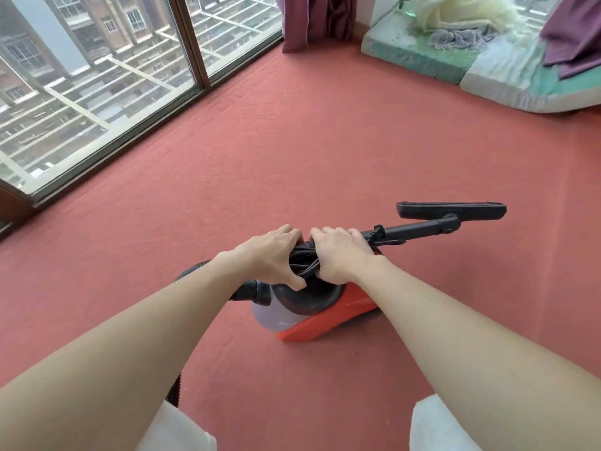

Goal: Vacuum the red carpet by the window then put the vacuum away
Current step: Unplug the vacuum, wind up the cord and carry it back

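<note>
A red and grey canister vacuum (328,320) sits on the red carpet (292,141) in the middle of the view. A bundle of black cord (304,263) lies on top of it. My left hand (274,255) grips the bundle from the left and my right hand (341,253) grips it from the right, thumbs below. The black wand (419,230) sticks out to the right and ends in the flat floor nozzle (450,209). A black ribbed hose (192,270) curves off behind my left forearm.
A floor-to-ceiling window (97,76) with a brown frame runs along the left. Purple curtains (312,21) hang at the far corner. A low mattress (487,60) with a purple cloth and pale tangled fabric lies at the far right. My knees show at the bottom.
</note>
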